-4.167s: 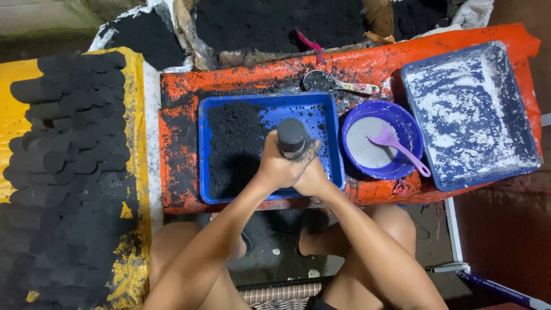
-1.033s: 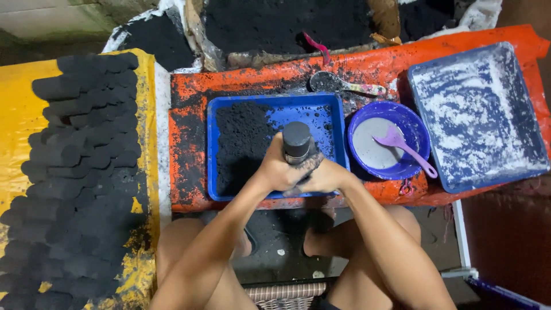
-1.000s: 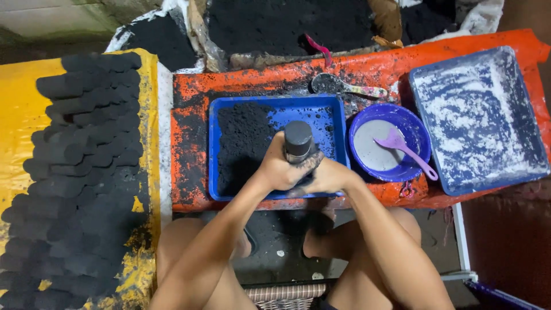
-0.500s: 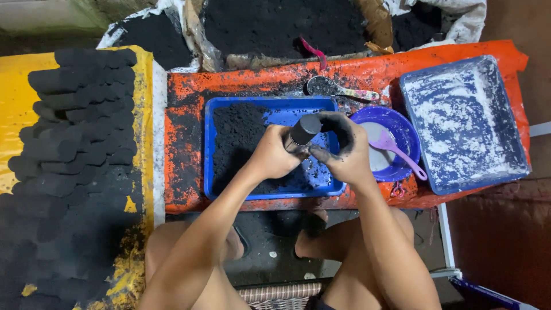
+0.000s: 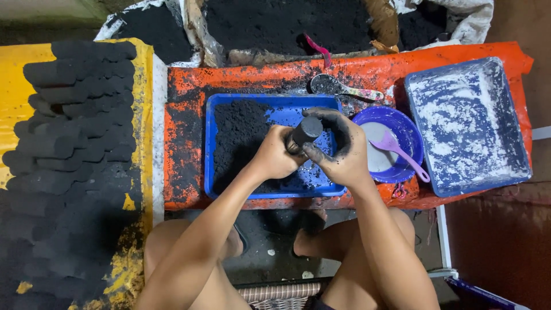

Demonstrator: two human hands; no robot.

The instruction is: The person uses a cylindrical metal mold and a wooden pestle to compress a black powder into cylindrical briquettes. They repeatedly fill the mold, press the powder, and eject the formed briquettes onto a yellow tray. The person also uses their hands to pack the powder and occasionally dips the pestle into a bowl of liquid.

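Black powder [image 5: 241,138] sits banked in the left half of the blue tray [image 5: 213,143]; the right half shows bare blue with a thin dusting.

Change since a second ago: the tube mould [image 5: 303,133] was upright with both my hands stacked around it, pressing down. Now it's tipped toward the right and lifted off vertical, and my right hand has slid off the shaft to cup its far side. I'd judge the pressing stroke is done and I'm at the release or refill step.

Left hand [image 5: 276,154]: closed tight round the lower part of the tube mould, fist over the tray's middle.
Right hand [image 5: 340,150]: half-open, fingers curled and blackened, cupping the mould's upper end. Touching it, not gripping fully; can't tell whether the palm bears on the end.

Surroundings:
- purple bowl [image 5: 411,143] of white paste with a purple spoon [image 5: 402,150] in it, just right of the tray
- floured tray [image 5: 466,123] further right
- a second spoon [image 5: 344,89] loaded with powder lies on the orange table [image 5: 189,86] behind the tray
- finished black briquettes [image 5: 69,138] stacked in rows on the yellow board [image 5: 11,97] to my left
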